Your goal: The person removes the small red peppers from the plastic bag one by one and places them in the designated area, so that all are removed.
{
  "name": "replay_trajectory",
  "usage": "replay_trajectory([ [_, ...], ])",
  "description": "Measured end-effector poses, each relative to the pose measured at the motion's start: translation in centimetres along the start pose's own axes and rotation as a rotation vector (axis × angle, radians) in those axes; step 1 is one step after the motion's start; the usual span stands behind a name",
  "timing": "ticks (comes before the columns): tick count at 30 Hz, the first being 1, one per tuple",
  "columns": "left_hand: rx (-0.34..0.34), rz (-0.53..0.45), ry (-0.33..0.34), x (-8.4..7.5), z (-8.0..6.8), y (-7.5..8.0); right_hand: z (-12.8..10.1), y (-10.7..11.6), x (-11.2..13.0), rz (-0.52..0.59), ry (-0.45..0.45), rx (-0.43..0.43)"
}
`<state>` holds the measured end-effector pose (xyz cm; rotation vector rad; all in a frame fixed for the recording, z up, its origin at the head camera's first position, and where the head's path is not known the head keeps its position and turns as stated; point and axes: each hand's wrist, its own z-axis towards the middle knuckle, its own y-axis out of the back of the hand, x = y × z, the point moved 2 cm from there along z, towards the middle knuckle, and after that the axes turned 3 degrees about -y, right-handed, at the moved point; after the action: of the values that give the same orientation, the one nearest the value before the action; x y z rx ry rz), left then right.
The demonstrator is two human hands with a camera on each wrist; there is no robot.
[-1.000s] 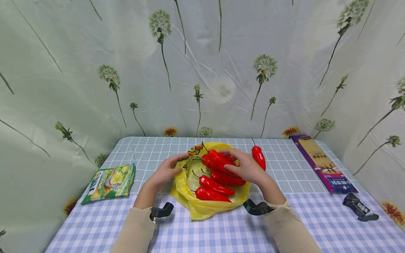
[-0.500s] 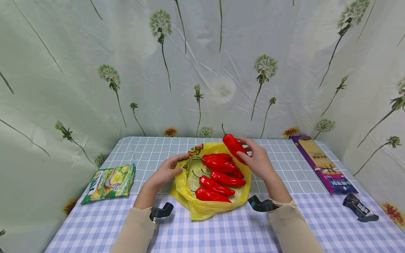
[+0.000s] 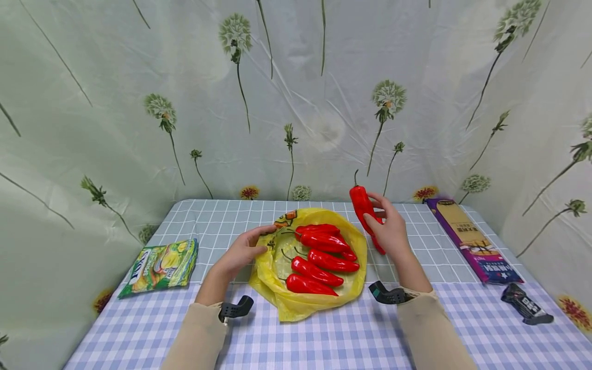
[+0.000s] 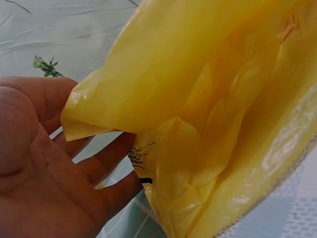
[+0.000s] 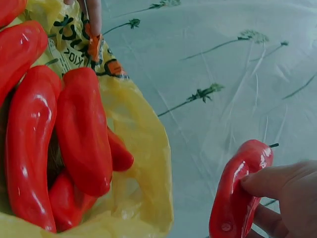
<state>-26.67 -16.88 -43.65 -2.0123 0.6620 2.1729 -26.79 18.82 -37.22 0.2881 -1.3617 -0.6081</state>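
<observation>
A yellow plastic bag (image 3: 277, 300) lies wide open on the table with several glossy red peppers (image 3: 316, 271) inside. At its left rim, my left hand (image 3: 239, 253) holds the film between thumb and extended fingers. The left wrist view shows a flap of the bag (image 4: 163, 84) hanging over that hand's palm side and covering some fingertips. To the right of the bag, my right hand (image 3: 387, 226) grips one red pepper (image 3: 361, 200), stem upward, thumb across its side. Another red pepper (image 3: 380, 247) lies beneath that hand, mostly hidden.
A green snack packet (image 3: 162, 268) lies at the left. At the right are a long purple pasta packet (image 3: 476, 241) and a small black packet (image 3: 526, 303). Patterned curtains (image 3: 324, 103) enclose the table, whose checked cloth (image 3: 296, 341) covers the front.
My right hand has lifted a pepper from the bag and carried it right, over the spot where another lies. The left hand and bag have stayed still.
</observation>
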Motion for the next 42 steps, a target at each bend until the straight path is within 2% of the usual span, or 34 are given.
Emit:
replay_trajectory([
  [8,0.012,-0.011,-0.015,-0.3,0.2,0.0,0.6,1.1,-1.6,0.052,-0.075,-0.033],
  [15,0.011,-0.014,-0.026,-0.7,0.3,-0.2,0.8,2.0,-2.6,0.106,-0.176,-0.042],
  [20,0.010,0.010,-0.024,-0.8,0.4,-0.2,1.1,2.2,-3.3,0.135,-0.245,-0.064],
  [27,-0.002,0.017,-0.020,-0.6,0.2,-0.1,1.3,2.2,-4.8,0.177,-0.290,-0.056],
  [33,-0.006,0.023,-0.007,-0.2,0.3,-0.4,1.6,2.2,-6.5,0.144,-0.311,-0.073],
  [42,-0.017,0.035,-0.014,-0.6,0.3,-0.5,1.8,2.3,-8.3,0.068,-0.366,-0.100],
])
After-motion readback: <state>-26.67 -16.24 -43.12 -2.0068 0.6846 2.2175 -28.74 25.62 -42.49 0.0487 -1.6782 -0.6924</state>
